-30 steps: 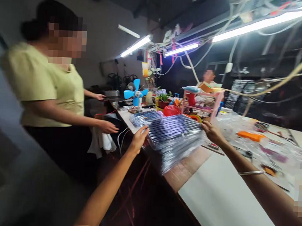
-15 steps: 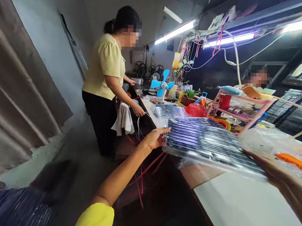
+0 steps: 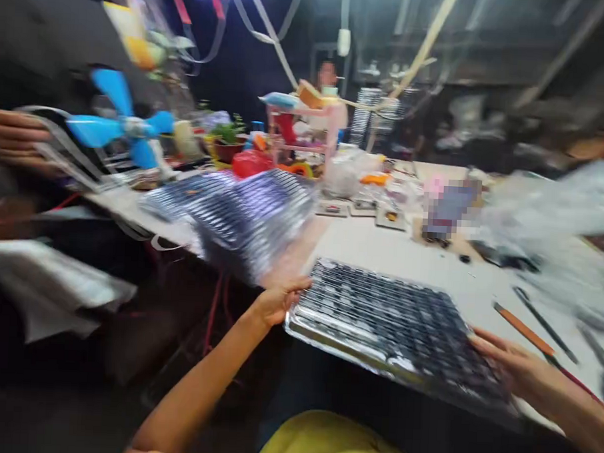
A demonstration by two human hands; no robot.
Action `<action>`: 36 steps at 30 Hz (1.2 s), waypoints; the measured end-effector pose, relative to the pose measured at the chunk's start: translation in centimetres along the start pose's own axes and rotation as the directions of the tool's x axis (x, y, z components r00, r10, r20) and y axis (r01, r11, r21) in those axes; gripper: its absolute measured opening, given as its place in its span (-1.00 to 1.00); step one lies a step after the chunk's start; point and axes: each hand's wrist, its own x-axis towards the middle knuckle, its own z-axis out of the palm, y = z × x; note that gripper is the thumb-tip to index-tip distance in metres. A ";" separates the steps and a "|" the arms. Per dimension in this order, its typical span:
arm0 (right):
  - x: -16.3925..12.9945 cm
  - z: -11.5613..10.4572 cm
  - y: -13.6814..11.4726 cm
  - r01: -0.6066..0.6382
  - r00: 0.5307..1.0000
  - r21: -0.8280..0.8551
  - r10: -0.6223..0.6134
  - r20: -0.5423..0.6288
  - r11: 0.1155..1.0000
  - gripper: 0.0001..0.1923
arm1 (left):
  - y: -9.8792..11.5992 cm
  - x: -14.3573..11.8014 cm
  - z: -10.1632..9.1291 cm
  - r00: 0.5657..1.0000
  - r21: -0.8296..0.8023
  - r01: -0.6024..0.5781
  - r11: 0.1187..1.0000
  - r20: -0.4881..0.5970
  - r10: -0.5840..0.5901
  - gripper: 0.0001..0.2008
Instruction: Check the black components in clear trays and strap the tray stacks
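A clear plastic tray (image 3: pixel 378 323) filled with rows of dark parts is held level between my two hands, over the table's front edge and my lap. My left hand (image 3: pixel 279 300) is closed on its left end, thumb on top. At the right end, my right hand (image 3: pixel 506 359) grips the tray's edge, its fingers blurred. What the dark parts are is too blurred to make out. More ribbed trays (image 3: pixel 262 211) of the same look lie on the table to the left, apart from the held one.
A co-worker's hand (image 3: pixel 15 140) holds white cord at far left, near a blue fan (image 3: pixel 133 125). Behind are a pink rack (image 3: pixel 331 131) and a red bag (image 3: pixel 252 163). Plastic bags (image 3: pixel 548 204), an orange-handled tool (image 3: pixel 522 326) and dark tweezers (image 3: pixel 542 324) lie on the right.
My view has swung right. The tray in my hands has come away from the other trays, toward me and over the front edge. The co-worker is now mostly out of view.
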 end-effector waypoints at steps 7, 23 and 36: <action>1.1 0.5 -1.0 -0.265 0.964 -0.136 0.266 -0.014 0.954 -0.47 | 0.5 8.9 1.6 0.994 0.571 -0.066 0.819 -0.030 0.101 -0.75; -2.3 3.0 -0.7 -0.094 0.955 0.010 0.093 -0.282 0.996 -0.51 | -3.3 7.8 5.4 0.866 0.906 -0.022 0.422 -0.193 0.461 -0.56; 0.4 -2.5 -4.4 0.042 0.925 0.635 0.211 -0.317 0.771 -0.65 | -2.6 5.4 4.3 0.907 0.790 -0.393 0.470 0.247 0.342 0.05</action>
